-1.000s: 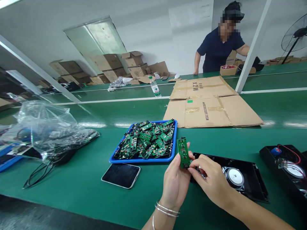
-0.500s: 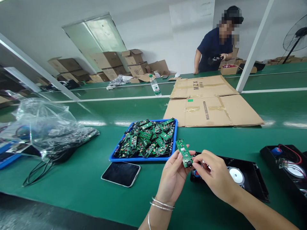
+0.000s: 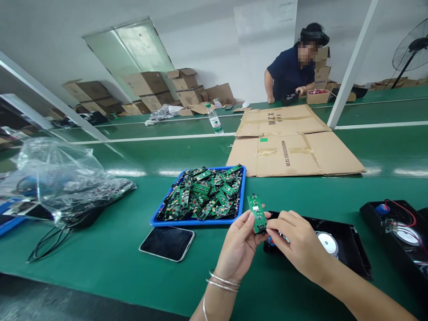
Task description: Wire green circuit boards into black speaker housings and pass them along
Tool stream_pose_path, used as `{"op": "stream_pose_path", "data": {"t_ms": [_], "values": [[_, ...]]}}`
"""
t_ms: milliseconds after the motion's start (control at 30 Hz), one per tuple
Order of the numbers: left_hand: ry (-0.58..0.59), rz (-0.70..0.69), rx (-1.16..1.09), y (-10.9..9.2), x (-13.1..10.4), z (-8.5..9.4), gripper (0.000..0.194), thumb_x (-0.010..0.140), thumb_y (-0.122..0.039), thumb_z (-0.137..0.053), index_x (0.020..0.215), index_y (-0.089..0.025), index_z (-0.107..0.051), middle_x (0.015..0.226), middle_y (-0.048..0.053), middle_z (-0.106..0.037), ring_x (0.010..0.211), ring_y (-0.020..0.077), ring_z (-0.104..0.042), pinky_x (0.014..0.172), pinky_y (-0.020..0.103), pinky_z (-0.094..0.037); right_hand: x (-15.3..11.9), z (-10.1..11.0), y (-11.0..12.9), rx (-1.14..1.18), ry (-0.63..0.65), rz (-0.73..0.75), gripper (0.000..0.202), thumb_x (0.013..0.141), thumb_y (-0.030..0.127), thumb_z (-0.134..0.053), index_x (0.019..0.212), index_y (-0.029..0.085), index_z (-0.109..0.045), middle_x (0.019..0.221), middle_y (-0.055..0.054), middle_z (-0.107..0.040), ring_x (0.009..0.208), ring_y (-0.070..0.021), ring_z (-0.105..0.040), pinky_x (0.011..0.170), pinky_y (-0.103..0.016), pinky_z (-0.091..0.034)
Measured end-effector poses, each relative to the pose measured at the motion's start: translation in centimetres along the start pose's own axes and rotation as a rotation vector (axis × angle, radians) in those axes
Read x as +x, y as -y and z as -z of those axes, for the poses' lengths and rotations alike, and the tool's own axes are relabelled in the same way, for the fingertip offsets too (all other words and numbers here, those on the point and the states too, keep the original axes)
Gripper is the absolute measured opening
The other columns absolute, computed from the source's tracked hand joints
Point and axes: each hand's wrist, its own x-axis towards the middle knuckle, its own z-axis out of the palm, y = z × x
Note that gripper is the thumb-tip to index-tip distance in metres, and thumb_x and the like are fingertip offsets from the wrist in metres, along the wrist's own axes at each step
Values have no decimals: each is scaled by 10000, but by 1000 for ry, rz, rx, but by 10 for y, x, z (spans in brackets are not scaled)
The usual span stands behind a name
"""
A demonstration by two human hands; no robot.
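Note:
My left hand (image 3: 238, 244) grips a green circuit board (image 3: 257, 215) between thumb and fingers, its component side turned up. At the board's lower right edge, my right hand (image 3: 297, 243) is closed in a pinch. Whatever its fingertips hold, if anything, is hidden. Behind and below my right hand lies an open black casing (image 3: 355, 249) with a round white-faced speaker (image 3: 327, 243) in it. Left of the hands, a blue tray (image 3: 197, 222) is heaped with similar circuit boards.
A phone (image 3: 167, 243) lies before the tray. Plastic bags (image 3: 67, 178) and black cables are at left. Another black casing (image 3: 374, 218) with wires sits at right. Flattened cardboard (image 3: 294, 154) and a water bottle (image 3: 214, 120) are beyond; a co-worker (image 3: 290, 71) leans over the far bench.
My hands stay around the circuit board, with the right fingers slightly shifted at its lower edge. Across the bench, the co-worker has bent lower, bringing a dark object down to the bench.

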Motion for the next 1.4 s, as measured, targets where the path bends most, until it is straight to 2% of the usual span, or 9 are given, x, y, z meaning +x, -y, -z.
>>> {"op": "stream_pose_path", "data": {"t_ms": [233, 467, 733, 833, 933, 1100, 1200, 1267, 1400], "values": [[41, 36, 104, -1, 0, 0, 274, 736, -310, -691, 927, -115, -672, 885, 99, -654, 698, 122, -602, 598, 213, -540, 4, 6, -4, 16, 118, -11, 179, 870, 150, -462, 743, 157, -589, 668, 5, -477, 618, -46, -335, 612, -200, -259], [85, 92, 143, -2, 1, 4, 251, 713, -317, -707, 751, -70, -678, 684, 64, -588, 603, 97, -561, 555, 210, -536, 4, 8, -10, -165, 102, 284, 186, 837, 72, -458, 670, 123, -523, 615, -8, -415, 620, -71, -285, 634, -234, -202], [310, 227, 453, -9, -1, 12, 342, 772, -390, -628, 744, -59, -707, 655, 126, -606, 630, 178, -629, 468, 186, -491, 3, 5, -12, -220, 70, 323, 86, 841, 169, -502, 775, 124, -533, 647, -16, -443, 638, -79, -363, 617, -243, -252], [250, 162, 458, -10, -1, 14, 298, 742, -353, -665, 863, -87, -719, 693, 109, -609, 626, 170, -611, 433, 189, -461, 3, 7, -10, -157, 88, 195, 150, 875, 189, -459, 972, 123, -553, 782, -33, -529, 702, -77, -447, 631, -221, -347], [76, -22, 466, -9, 0, 19, 323, 672, -275, -731, 962, -136, -710, 825, 91, -631, 637, 124, -555, 472, 185, -454, 4, 13, -11, 21, 176, -37, 276, 913, 175, -361, 1125, 153, -537, 879, -32, -563, 762, -49, -504, 675, -170, -427], [-150, -273, 597, -8, -1, 29, 386, 633, -198, -756, 1008, -143, -684, 890, 70, -649, 645, 87, -521, 574, 159, -439, 8, 19, -16, 217, 335, -447, 378, 927, 284, -324, 1260, 235, -496, 751, -11, -574, 653, -53, -518, 610, -177, -437], [-218, -365, 558, -7, -1, 32, 442, 615, -172, -764, 1045, -168, -660, 932, 58, -644, 792, 113, -569, 689, 150, -459, 11, 17, -17, 531, 338, -701, 383, 868, 329, -443, 1225, 188, -459, 735, 9, -551, 550, -27, -492, 529, -148, -419], [-228, -364, 545, -6, -2, 33, 431, 633, -196, -756, 1050, -169, -647, 887, 48, -642, 769, 109, -572, 676, 149, -459, 12, 15, -16, 717, 308, -809, 363, 818, 351, -517, 1116, 151, -467, 753, 5, -547, 544, -27, -503, 517, -144, -430], [-211, -349, 654, -2, -4, 32, 361, 695, -276, -709, 1025, -149, -634, 887, 47, -642, 772, 111, -592, 676, 160, -477, 10, 11, -11, 663, 294, -748, 261, 807, 368, -540, 911, 134, -590, 764, -17, -584, 610, -26, -522, 565, -125, -423]]}}
